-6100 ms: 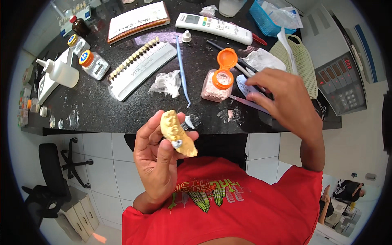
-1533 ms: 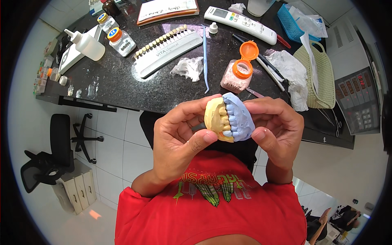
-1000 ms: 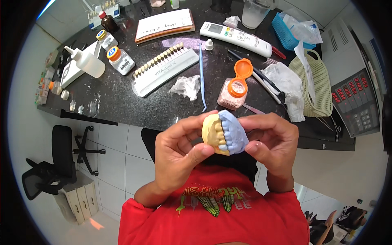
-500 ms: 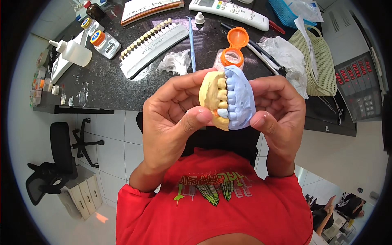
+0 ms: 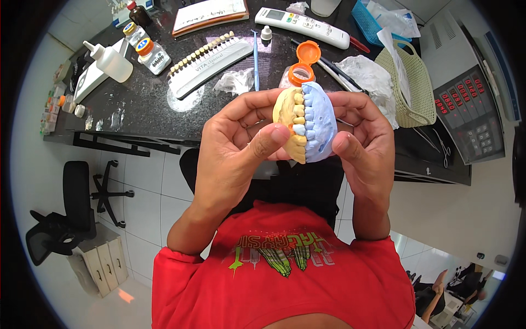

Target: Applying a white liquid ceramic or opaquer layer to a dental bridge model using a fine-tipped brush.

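Two plaster dental models are held together in front of me, their rows of teeth meeting along an upright line. My left hand [image 5: 233, 140] grips the yellow dental model [image 5: 285, 109], thumb on its near face and fingers behind. On the yellow row, one tooth [image 5: 298, 129] is whitish, with a small orange patch beside it. The blue dental model [image 5: 323, 123] is pinched by my right hand [image 5: 368, 137], its thumb at the lower right edge. Most of the fingertips are hidden behind the models.
On the dark worktop [image 5: 148, 118] lie a tooth shade guide [image 5: 216, 64], a blue stick-like tool [image 5: 256, 63] and an orange-lidded jar [image 5: 301, 73] just beyond the models. Bottles [image 5: 112, 64] stand at left. A remote control [image 5: 301, 27], crumpled tissue [image 5: 370, 82], green basket [image 5: 408, 88] and control panel [image 5: 466, 104] are rightward.
The pair of models has turned slightly in my hands, and the yellow one shows its side more narrowly. My view has shifted a little. Both hands keep their hold.
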Available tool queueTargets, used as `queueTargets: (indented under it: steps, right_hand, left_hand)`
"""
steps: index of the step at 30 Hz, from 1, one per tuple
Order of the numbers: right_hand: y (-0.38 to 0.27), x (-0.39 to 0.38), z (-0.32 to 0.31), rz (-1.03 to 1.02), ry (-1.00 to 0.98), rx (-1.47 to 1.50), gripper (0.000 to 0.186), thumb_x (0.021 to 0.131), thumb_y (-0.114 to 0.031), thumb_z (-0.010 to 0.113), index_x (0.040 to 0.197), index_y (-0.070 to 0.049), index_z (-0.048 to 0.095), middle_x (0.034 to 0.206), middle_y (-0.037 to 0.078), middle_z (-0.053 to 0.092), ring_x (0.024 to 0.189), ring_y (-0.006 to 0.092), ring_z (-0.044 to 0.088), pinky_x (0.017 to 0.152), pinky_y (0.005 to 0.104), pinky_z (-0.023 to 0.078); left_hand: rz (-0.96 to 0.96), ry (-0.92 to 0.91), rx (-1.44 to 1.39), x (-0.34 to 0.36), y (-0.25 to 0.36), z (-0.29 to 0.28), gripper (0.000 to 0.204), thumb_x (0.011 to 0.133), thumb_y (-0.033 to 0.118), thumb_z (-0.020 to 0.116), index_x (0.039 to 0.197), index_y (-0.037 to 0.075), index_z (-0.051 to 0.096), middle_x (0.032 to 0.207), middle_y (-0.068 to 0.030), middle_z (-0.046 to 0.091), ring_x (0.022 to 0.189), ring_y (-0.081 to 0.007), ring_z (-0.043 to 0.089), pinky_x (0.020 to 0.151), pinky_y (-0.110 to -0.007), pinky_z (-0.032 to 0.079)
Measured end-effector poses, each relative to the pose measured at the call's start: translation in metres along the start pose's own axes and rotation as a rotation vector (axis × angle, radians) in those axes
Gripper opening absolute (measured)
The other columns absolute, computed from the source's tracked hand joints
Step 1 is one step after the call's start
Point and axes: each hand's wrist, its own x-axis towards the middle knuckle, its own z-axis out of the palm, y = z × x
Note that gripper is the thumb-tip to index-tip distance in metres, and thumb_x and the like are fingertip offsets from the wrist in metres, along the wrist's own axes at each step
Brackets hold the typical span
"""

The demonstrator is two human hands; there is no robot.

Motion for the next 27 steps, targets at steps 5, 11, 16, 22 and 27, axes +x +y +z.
queueTargets:
  steps: [5, 11, 16, 22, 27]
  right_hand:
    - [-0.009, -0.001, 0.001, 0.006, -0.016, -0.009, 0.042, 0.075, -0.007, 0.067, 0.109, 0.005, 0.047, 0.097, 0.015, 0.058, 0.085, 0.0180, 0.062, 0.069, 0.0253, 0.053]
    - [-0.017, -0.005, 0.005, -0.010, -0.022, -0.060, 0.044, 0.073, -0.001, 0.068, 0.111, 0.004, 0.047, 0.099, 0.015, 0.057, 0.084, 0.0180, 0.061, 0.071, 0.0254, 0.053]
    - [-0.017, -0.008, 0.005, -0.120, -0.055, -0.126, 0.048, 0.070, 0.003, 0.068, 0.113, 0.004, 0.048, 0.101, 0.016, 0.056, 0.085, 0.0182, 0.061, 0.073, 0.0263, 0.052]
    - [-0.015, -0.008, 0.005, -0.200, -0.035, -0.221, 0.044, 0.069, 0.005, 0.068, 0.111, 0.004, 0.052, 0.103, 0.015, 0.056, 0.086, 0.0174, 0.060, 0.072, 0.0259, 0.052]
    - [-0.011, -0.004, 0.003, -0.212, -0.026, -0.263, 0.041, 0.069, 0.004, 0.068, 0.109, 0.003, 0.054, 0.102, 0.013, 0.056, 0.085, 0.0157, 0.059, 0.072, 0.0250, 0.052]
  left_hand:
    - [-0.006, 0.005, -0.001, -0.002, 0.004, 0.004, 0.041, 0.080, 0.010, 0.062, 0.114, -0.005, 0.046, 0.100, -0.0124, 0.058, 0.086, -0.0132, 0.060, 0.066, -0.021, 0.053]
    - [0.110, 0.001, 0.029, -0.005, 0.007, 0.008, 0.039, 0.078, 0.006, 0.063, 0.112, -0.006, 0.048, 0.095, -0.0144, 0.060, 0.084, -0.0156, 0.061, 0.066, -0.023, 0.053]
    - [0.206, -0.012, 0.096, -0.007, 0.008, 0.011, 0.038, 0.077, 0.006, 0.065, 0.111, -0.006, 0.052, 0.093, -0.0135, 0.059, 0.083, -0.0172, 0.060, 0.067, -0.024, 0.054]
    - [0.404, 0.031, 0.385, -0.006, 0.002, 0.006, 0.036, 0.076, 0.005, 0.065, 0.110, -0.001, 0.056, 0.086, -0.0043, 0.049, 0.077, -0.0078, 0.049, 0.066, -0.017, 0.050]
    - [0.464, 0.083, 0.518, -0.006, 0.003, 0.010, 0.037, 0.076, 0.004, 0.064, 0.112, 0.000, 0.055, 0.085, -0.0032, 0.047, 0.078, -0.0069, 0.048, 0.065, -0.015, 0.048]
